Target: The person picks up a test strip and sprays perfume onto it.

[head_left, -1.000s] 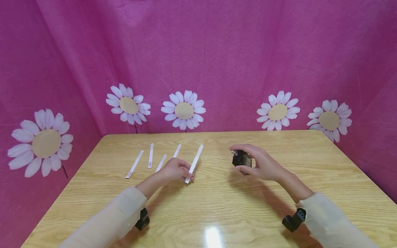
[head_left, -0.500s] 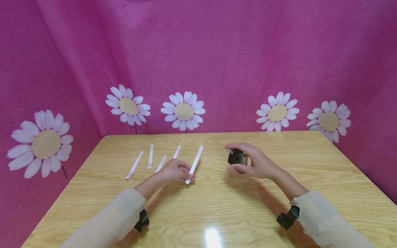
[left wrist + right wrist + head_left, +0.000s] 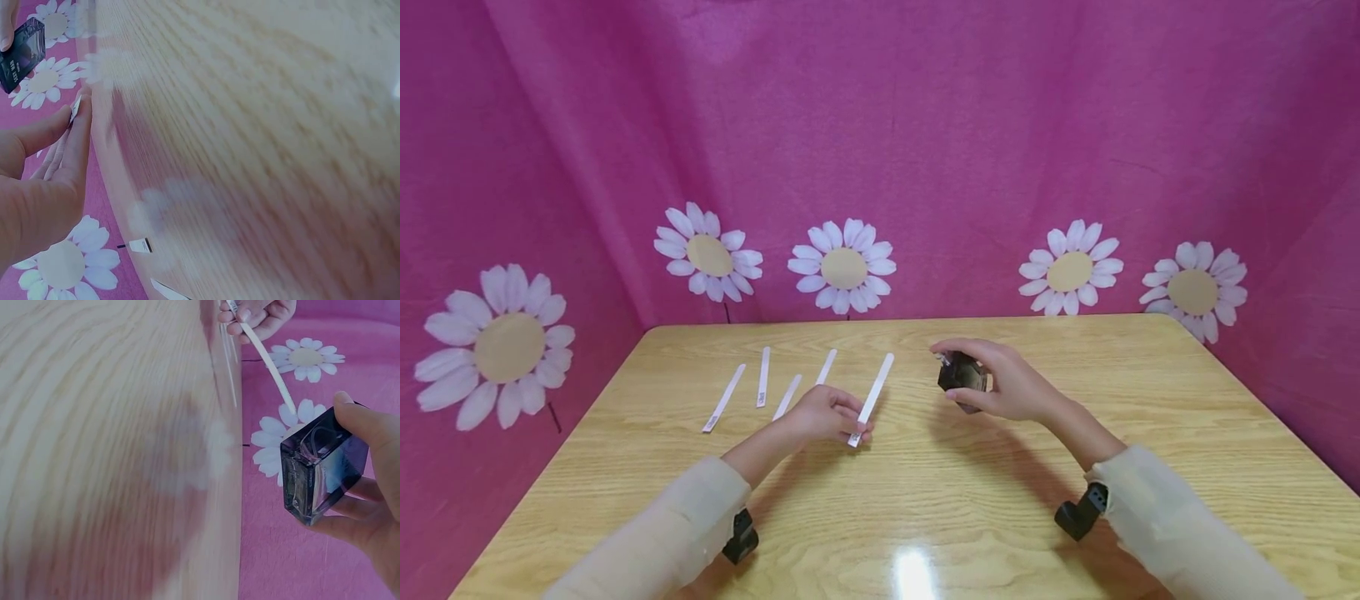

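My left hand (image 3: 830,415) pinches a white paper test strip (image 3: 876,388) near its printed lower end, the long rounded end pointing up and away. To its right, my right hand (image 3: 1018,386) grips a dark glass perfume bottle (image 3: 964,375) between thumb and fingers, above the table. One finger reaches over the top, at the silver spray nozzle (image 3: 943,359). In the right wrist view the square bottle (image 3: 322,465) is tilted, with the thumb along one edge. A gap separates the bottle from the held strip.
Several more white strips lie on the wooden table (image 3: 880,517) left of and behind my left hand, among them a strip (image 3: 725,398) at the far left and another strip (image 3: 763,377) near it. A pink curtain (image 3: 955,150) with daisies stands behind the table.
My right hand has moved left with the perfume bottle, bringing it nearer to the strip. My left hand and its strip have stayed almost in place.
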Action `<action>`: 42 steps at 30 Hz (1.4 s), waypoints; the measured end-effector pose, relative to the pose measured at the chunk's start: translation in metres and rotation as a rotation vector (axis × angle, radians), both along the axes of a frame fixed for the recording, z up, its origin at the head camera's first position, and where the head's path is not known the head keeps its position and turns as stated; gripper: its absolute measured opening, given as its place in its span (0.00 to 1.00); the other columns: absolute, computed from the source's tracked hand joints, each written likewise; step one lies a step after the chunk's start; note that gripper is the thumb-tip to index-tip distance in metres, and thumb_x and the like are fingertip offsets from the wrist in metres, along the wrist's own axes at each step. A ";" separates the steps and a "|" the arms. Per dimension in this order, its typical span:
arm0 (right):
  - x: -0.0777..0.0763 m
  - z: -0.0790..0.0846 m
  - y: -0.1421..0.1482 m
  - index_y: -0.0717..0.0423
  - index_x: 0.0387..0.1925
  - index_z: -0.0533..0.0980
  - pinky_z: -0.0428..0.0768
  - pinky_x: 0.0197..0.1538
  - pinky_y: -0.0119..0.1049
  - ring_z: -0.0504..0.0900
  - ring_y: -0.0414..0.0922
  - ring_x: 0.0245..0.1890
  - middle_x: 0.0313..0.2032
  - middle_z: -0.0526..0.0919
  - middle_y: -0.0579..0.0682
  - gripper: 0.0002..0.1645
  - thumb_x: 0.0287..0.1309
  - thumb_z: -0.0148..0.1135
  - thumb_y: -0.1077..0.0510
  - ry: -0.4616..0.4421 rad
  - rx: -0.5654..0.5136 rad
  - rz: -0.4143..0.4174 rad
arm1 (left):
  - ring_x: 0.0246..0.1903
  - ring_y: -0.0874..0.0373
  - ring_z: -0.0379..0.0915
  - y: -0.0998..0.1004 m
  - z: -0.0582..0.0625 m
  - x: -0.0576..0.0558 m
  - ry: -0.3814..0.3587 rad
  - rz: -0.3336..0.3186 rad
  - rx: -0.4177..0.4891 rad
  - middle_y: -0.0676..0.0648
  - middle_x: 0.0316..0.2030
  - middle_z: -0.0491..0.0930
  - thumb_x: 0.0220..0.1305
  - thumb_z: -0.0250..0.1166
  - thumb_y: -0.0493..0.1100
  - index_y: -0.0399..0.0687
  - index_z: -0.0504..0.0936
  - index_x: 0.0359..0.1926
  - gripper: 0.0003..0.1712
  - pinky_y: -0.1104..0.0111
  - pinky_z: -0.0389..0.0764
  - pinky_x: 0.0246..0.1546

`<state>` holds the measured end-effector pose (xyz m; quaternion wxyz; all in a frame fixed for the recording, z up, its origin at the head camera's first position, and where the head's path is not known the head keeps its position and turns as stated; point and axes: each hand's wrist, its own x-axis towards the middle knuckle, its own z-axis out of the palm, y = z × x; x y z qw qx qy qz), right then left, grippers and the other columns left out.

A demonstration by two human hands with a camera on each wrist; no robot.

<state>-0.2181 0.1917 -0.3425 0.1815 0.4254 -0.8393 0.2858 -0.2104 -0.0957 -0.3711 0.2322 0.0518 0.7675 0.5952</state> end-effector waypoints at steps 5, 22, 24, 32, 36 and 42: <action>-0.001 0.005 -0.006 0.51 0.60 0.72 0.81 0.53 0.43 0.80 0.43 0.53 0.55 0.81 0.50 0.35 0.48 0.74 0.56 -0.046 0.052 0.006 | 0.29 0.56 0.85 -0.002 0.000 0.000 -0.006 0.001 0.011 0.26 0.40 0.82 0.61 0.58 0.23 0.21 0.72 0.48 0.14 0.58 0.86 0.43; -0.007 0.007 -0.024 0.53 0.56 0.74 0.82 0.50 0.46 0.83 0.46 0.47 0.49 0.84 0.51 0.32 0.48 0.74 0.55 0.026 0.085 -0.069 | 0.29 0.57 0.84 -0.003 0.001 0.001 -0.010 0.016 -0.002 0.27 0.41 0.83 0.61 0.59 0.24 0.23 0.73 0.47 0.13 0.60 0.87 0.42; -0.008 0.008 -0.024 0.53 0.56 0.75 0.82 0.48 0.45 0.83 0.46 0.45 0.48 0.84 0.52 0.32 0.48 0.74 0.56 0.029 0.087 -0.065 | 0.28 0.57 0.84 -0.003 0.001 0.001 -0.008 0.010 0.000 0.27 0.40 0.83 0.61 0.59 0.24 0.23 0.73 0.47 0.13 0.60 0.87 0.43; -0.005 0.006 -0.028 0.52 0.57 0.73 0.81 0.52 0.44 0.82 0.44 0.49 0.51 0.83 0.50 0.33 0.48 0.74 0.56 -0.003 0.072 -0.013 | 0.29 0.56 0.84 -0.003 -0.001 0.000 -0.008 0.004 0.002 0.29 0.37 0.84 0.61 0.58 0.23 0.23 0.73 0.47 0.13 0.60 0.87 0.42; -0.002 0.006 -0.029 0.50 0.58 0.73 0.81 0.54 0.45 0.81 0.45 0.50 0.52 0.83 0.50 0.33 0.49 0.73 0.55 -0.015 0.079 -0.016 | 0.30 0.55 0.85 -0.002 0.000 0.001 -0.006 0.012 -0.012 0.29 0.38 0.84 0.61 0.58 0.24 0.23 0.73 0.47 0.13 0.60 0.87 0.42; 0.000 0.006 -0.029 0.50 0.58 0.73 0.81 0.54 0.47 0.81 0.48 0.51 0.51 0.82 0.51 0.33 0.49 0.73 0.57 -0.037 0.086 -0.079 | 0.34 0.49 0.86 -0.001 -0.001 0.001 -0.008 0.016 0.002 0.26 0.40 0.82 0.62 0.56 0.23 0.22 0.73 0.47 0.12 0.58 0.86 0.45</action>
